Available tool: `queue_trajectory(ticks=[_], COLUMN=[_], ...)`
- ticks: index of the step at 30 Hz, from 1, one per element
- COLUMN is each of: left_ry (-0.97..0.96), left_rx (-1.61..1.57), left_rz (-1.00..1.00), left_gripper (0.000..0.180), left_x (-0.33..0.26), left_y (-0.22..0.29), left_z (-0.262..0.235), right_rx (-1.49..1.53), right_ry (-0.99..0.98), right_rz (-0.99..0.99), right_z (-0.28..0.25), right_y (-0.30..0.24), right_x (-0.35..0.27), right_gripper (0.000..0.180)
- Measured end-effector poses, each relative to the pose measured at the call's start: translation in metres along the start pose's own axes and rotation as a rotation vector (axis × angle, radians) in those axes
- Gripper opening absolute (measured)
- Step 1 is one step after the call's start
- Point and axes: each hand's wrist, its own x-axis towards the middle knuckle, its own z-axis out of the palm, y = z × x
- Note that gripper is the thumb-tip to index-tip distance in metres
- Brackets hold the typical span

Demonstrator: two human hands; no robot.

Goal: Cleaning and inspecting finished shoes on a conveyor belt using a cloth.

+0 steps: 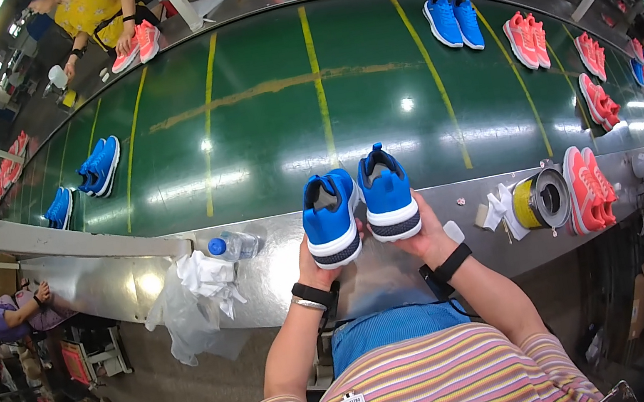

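Two blue sneakers with white soles are in my hands, side by side, heels turned toward me. My left hand (pixel 311 266) is closed round the left sneaker (pixel 330 216) from its outer side and below. The right sneaker (pixel 386 191) rests in my right hand (pixel 428 235), whose fingers are mostly hidden under the sole. Both sneakers are above the near metal ledge (pixel 286 291), with their toes toward the green conveyor belt (pixel 262 143). Black straps circle both my wrists.
Left on the ledge are a blue-capped bottle (pixel 235 246), crumpled white paper (pixel 206 278) and a plastic bag (pixel 182 328). At right stand an open tin (pixel 539 200) and coral sneakers (pixel 588 188). Blue sneakers (pixel 452 20) ride the belt. A co-worker in yellow (pixel 90 14) handles coral sneakers opposite.
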Motion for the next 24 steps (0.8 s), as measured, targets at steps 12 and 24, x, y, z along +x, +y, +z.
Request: queue_trajectory(ticks=[12, 24], left_ry=[0.254, 0.487], left_rx=[1.165, 0.669], left_rz=[0.198, 0.105], left_gripper=[0.084, 0.03], left_x=[-0.052, -0.059], left_y=[-0.011, 0.0], left_z=[-0.076, -0.062], right_rx=[-1.077, -0.75], right_ry=[-0.062, 0.153], right_rz=[-0.247, -0.119], right_z=[-0.078, -0.089], right_y=[0.026, 0.001], right_x=[0.002, -0.001], right_gripper=[0.098, 0.03])
